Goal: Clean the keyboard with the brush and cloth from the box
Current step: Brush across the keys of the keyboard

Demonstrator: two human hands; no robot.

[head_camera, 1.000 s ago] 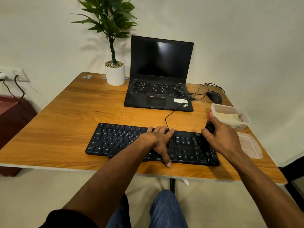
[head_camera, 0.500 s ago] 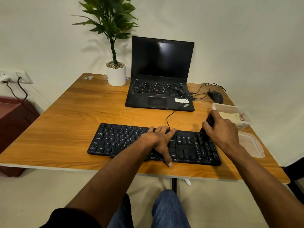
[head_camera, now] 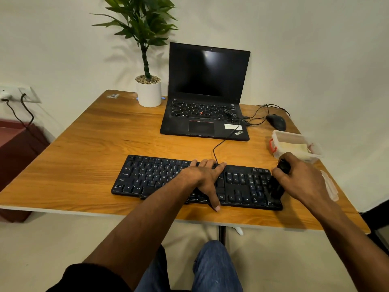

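— Right hand [head_camera: 303, 180] grips the brush [head_camera: 276, 186] on the keyboard [head_camera: 160, 175]; left hand [head_camera: 205, 175] lies flat beside it.
— I'd sweep lightly between keys, steadying it. The cloth [head_camera: 294, 148] waits just beyond.

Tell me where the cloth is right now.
In the head view, the cloth lies inside the clear plastic box at the table's right edge, just beyond the right hand and nearer than the mouse.

"ThinkPad" is printed on the palm rest of the laptop [head_camera: 205, 125], right of frame centre. On the keyboard [head_camera: 160, 178], at lower centre, "Ctrl", "Alt" and letter legends can be read.
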